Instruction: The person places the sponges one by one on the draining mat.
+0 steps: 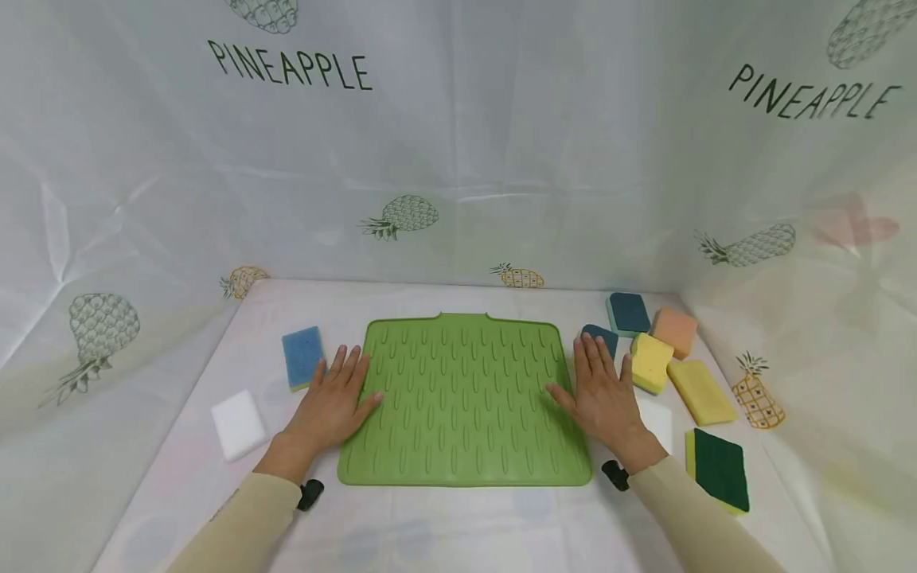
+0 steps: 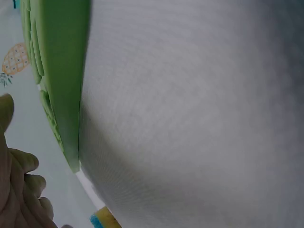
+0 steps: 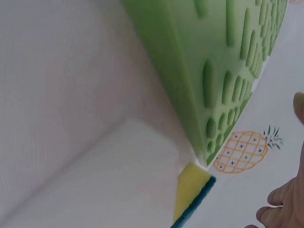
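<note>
A green ridged mat (image 1: 466,398) lies flat in the middle of the table, with a small tab on its far edge. My left hand (image 1: 333,402) is at its left side, palm down with fingers extended and the thumb over the mat's edge. At the right side is my right hand (image 1: 602,394), likewise palm down, its thumb over that edge. Beside the left fingertips lies a blue sponge (image 1: 303,356). A dark blue sponge (image 1: 607,337) is partly hidden behind the right fingertips. Neither hand grips anything.
A white sponge (image 1: 239,426) lies at the left; another white piece (image 1: 655,422) is partly under the right wrist. Further right are a teal sponge (image 1: 629,313), an orange sponge (image 1: 675,330), yellow sponges (image 1: 652,362) and a green scouring sponge (image 1: 719,468). Pineapple-print sheeting (image 1: 458,143) surrounds the table.
</note>
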A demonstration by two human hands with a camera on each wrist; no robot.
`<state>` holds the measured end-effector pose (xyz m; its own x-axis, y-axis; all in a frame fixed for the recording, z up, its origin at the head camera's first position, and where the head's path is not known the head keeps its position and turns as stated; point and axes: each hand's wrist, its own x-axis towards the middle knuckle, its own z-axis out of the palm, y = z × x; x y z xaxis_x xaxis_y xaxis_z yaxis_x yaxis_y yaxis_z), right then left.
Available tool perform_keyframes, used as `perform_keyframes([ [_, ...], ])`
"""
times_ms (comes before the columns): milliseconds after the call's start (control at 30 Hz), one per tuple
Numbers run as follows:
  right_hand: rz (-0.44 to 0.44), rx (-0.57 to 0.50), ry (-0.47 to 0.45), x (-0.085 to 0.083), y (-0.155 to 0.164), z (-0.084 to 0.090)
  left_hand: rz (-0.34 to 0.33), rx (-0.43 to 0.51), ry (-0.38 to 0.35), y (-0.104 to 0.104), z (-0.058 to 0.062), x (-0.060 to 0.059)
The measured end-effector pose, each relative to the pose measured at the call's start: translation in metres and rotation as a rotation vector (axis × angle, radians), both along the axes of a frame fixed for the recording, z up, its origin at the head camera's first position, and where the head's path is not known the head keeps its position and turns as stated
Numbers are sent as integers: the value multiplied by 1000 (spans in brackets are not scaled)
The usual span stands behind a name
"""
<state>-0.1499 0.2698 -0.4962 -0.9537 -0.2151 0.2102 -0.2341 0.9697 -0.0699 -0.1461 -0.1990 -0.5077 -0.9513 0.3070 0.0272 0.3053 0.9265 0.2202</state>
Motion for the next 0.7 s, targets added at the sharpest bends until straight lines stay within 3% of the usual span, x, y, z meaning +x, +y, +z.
perform_keyframes([
  [233,8,3,8,-11,21,17,-60,21,-43,3,1,2],
  [500,113,166,75,-36,75,40,-89,58,-148,1,0,4],
  [700,129,229,-43,-50,97,47,-92,56,-151,-2,-4,4],
])
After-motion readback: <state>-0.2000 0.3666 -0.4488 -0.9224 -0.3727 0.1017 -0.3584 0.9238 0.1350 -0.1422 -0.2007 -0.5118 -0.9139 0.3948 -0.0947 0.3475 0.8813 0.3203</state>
